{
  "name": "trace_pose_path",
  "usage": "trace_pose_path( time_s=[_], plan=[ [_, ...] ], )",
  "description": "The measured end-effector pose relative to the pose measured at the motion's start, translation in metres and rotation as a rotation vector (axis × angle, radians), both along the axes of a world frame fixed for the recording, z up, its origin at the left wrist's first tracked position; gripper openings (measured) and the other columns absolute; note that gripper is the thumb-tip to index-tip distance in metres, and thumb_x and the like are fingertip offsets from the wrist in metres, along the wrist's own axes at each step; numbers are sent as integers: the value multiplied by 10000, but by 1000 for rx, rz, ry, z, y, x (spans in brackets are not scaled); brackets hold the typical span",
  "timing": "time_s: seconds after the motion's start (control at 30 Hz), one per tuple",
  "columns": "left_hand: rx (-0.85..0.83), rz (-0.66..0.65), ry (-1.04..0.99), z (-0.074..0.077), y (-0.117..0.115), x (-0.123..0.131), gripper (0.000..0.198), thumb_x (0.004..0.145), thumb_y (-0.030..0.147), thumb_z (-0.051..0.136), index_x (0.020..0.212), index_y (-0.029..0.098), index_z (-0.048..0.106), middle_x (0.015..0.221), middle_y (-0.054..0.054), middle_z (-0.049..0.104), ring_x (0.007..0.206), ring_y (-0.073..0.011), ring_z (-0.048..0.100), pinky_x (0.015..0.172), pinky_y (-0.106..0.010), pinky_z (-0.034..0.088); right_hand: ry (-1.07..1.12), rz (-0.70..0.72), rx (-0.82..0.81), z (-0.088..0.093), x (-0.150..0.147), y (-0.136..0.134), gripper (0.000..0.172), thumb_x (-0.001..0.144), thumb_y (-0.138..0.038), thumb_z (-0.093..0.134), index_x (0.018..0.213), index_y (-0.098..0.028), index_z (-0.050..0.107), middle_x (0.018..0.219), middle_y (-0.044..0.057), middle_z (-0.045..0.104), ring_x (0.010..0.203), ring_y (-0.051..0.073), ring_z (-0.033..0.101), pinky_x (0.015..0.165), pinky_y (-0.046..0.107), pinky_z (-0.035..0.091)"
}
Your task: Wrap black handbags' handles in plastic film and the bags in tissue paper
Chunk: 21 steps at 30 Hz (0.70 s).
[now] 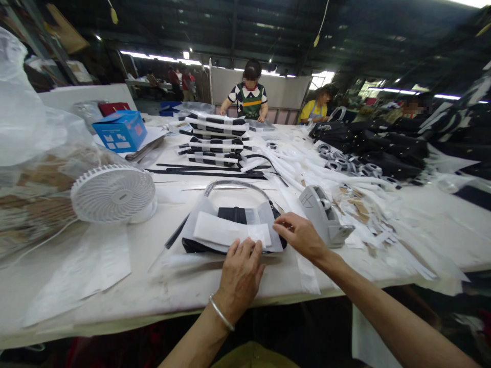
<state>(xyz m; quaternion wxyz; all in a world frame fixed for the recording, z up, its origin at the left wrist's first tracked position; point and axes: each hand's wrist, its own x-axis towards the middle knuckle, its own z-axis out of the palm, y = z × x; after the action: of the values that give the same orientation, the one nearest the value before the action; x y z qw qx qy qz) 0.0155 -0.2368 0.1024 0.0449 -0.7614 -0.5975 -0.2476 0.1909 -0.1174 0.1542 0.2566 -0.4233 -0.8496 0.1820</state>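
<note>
A black handbag (187, 245) lies on the table in front of me, partly covered by translucent wrapping, with its wrapped handle (238, 184) arched away from me. Across its front rests a folded white foam sheet (226, 231). My left hand (241, 268), a bangle on its wrist, lies on the near edge of that sheet with fingers stretched out. At the bag's right end, my right hand (301, 236) has its fingers curled and thumb close to them; whatever they pinch is too small to make out. A grey tape dispenser (320, 217) stands just right of this hand.
A white fan (115, 194) and a blue box (120, 132) stand left. Wrapped bags (217, 145) are stacked beyond black straps (215, 173). Tape rolls (337, 162), paper scraps (355, 204) and a black pile (376, 143) lie right. A person (250, 97) works across the table.
</note>
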Motion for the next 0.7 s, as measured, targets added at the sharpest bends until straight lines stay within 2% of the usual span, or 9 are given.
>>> trace_pose_path(
  time_s=[0.07, 0.17, 0.3, 0.43, 0.6, 0.7],
  plan=[
    [12, 7, 7, -1, 0, 0, 502, 851, 191, 606, 1325, 159, 441, 1248, -128, 586, 1208, -268, 533, 1085, -485, 391, -119, -218, -189, 4, -9, 19, 163, 857, -346, 609, 855, -206, 692, 768, 27, 703, 638, 160, 634, 598, 265, 476],
    [27, 5, 7, -2, 0, 0, 504, 845, 182, 601, 1324, 148, 444, 1241, -133, 594, 1208, -271, 537, 1080, -486, 398, -273, -318, -293, 5, -24, 44, 216, 789, -408, 666, 769, -194, 688, 645, 22, 671, 546, 158, 600, 516, 254, 401],
    [38, 4, -5, -5, 0, 1, 503, 846, 176, 582, 1330, 148, 445, 1237, -133, 596, 1216, -277, 534, 1078, -491, 398, -303, -338, -178, 0, -40, 51, 177, 730, -384, 719, 738, -215, 665, 744, 22, 685, 697, 182, 611, 574, 259, 345],
    [46, -1, -24, -5, 0, 0, 521, 845, 172, 579, 1345, 133, 436, 1240, -137, 592, 1221, -275, 528, 1088, -489, 385, -306, -331, -94, -8, -51, 42, 124, 809, -342, 653, 762, -229, 635, 795, 9, 670, 741, 175, 583, 594, 267, 303],
    [50, -16, -42, -6, -1, 0, 532, 846, 164, 576, 1357, 129, 430, 1258, -138, 586, 1239, -271, 515, 1102, -483, 369, -279, -281, -4, -16, -55, 39, 87, 897, -269, 567, 831, -213, 572, 892, 30, 655, 807, 166, 564, 681, 261, 328],
    [50, -14, -52, -7, -1, 0, 539, 854, 164, 562, 1372, 134, 418, 1281, -141, 576, 1259, -274, 501, 1107, -486, 361, -263, -257, 13, -21, -55, 41, 82, 925, -253, 526, 858, -209, 545, 873, 36, 653, 798, 167, 566, 697, 255, 339]
  ],
)
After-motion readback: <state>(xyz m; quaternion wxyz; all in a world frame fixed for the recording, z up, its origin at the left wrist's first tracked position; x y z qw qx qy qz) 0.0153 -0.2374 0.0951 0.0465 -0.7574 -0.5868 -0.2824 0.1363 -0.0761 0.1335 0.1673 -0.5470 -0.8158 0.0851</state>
